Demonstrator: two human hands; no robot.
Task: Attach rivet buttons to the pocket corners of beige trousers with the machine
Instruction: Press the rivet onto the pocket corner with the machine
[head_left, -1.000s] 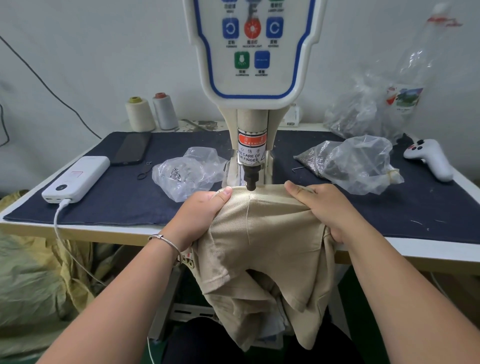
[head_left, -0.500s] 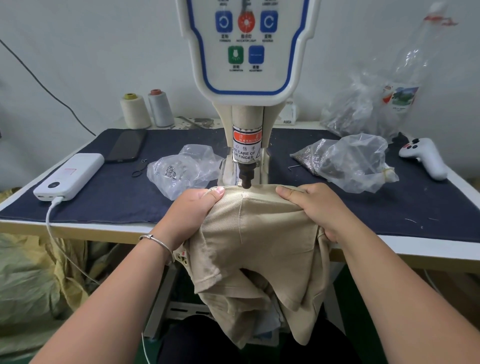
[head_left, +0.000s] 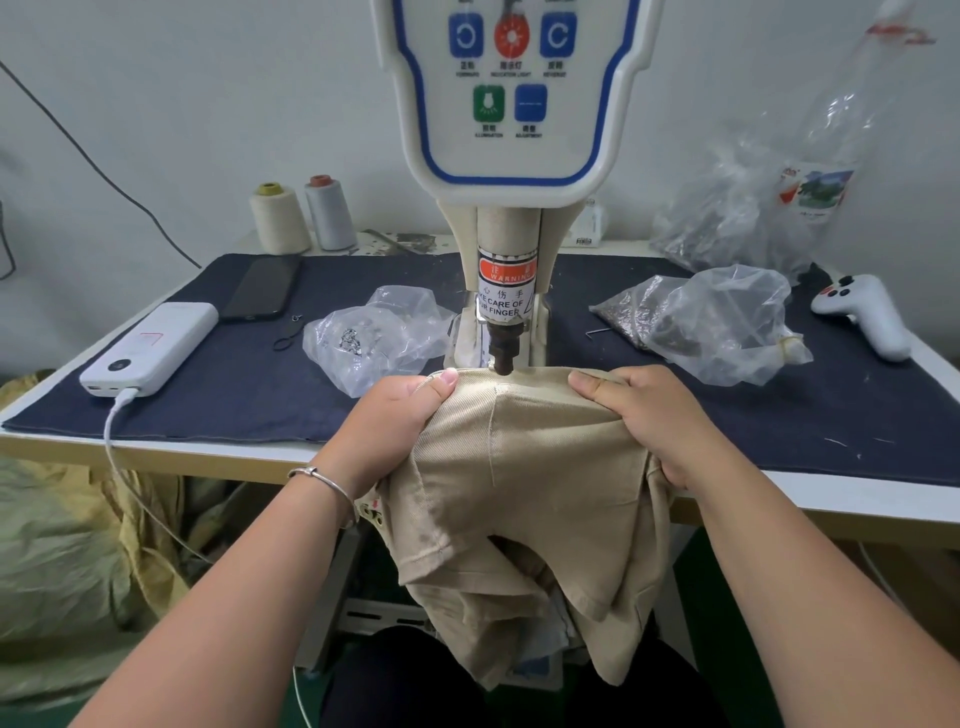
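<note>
Both hands, left hand (head_left: 395, 415) and right hand (head_left: 649, 415), were kept clamped on the trousers (head_left: 519, 467), edge barely shifted under the machine's punch (head_left: 503, 358), so riveting looked imminent.

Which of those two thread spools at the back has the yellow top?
The left spool, wound with cream thread, has the yellow top. The right spool beside it carries grey thread and a reddish-brown top.
</note>
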